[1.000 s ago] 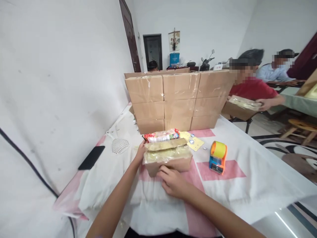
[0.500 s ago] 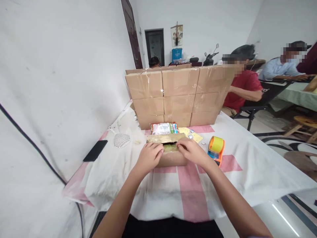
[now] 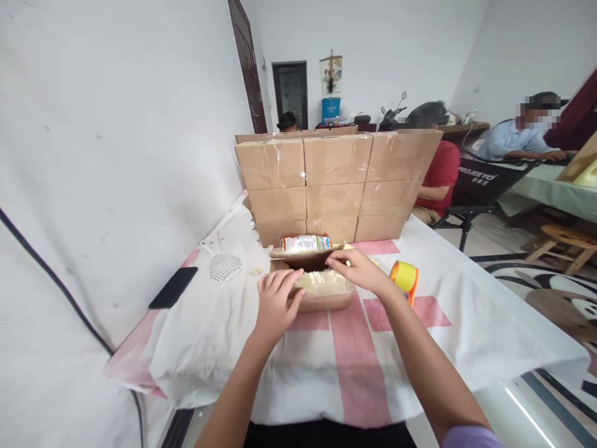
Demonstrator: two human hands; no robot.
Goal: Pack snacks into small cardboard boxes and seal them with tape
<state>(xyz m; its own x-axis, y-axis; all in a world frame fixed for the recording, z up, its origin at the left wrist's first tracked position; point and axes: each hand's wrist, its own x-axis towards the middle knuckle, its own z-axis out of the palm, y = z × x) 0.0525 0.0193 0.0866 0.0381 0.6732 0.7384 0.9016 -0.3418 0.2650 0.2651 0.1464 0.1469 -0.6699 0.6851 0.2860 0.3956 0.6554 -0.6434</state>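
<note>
A small cardboard box [image 3: 324, 302] with shiny clear tape over its front flap stands on the table in front of me. Its top gapes, and the inside looks dark. My left hand [image 3: 278, 298] grips the front flap near the left corner, fingers over the edge and thumb on the taped face. At the right of the opening, my right hand [image 3: 355, 267] has its fingers pinched together on a flap edge; the fingertips are partly hidden. Just behind the box lies a printed plastic packet [image 3: 305, 242]. An orange tape dispenser with a yellow roll [image 3: 405, 278] stands to the right.
Stacked, taped cardboard boxes [image 3: 336, 186] form a wall behind. A black phone [image 3: 173, 287] and a white perforated scoop [image 3: 225, 267] lie on the left of the cloth-covered table [image 3: 209, 348]. A person in red [image 3: 441, 180] sits beyond the right edge.
The box's top has opened wider, baring the dark inside. My left hand has turned onto the front flap, and my right hand has risen slightly towards the back. The view has shifted a little.
</note>
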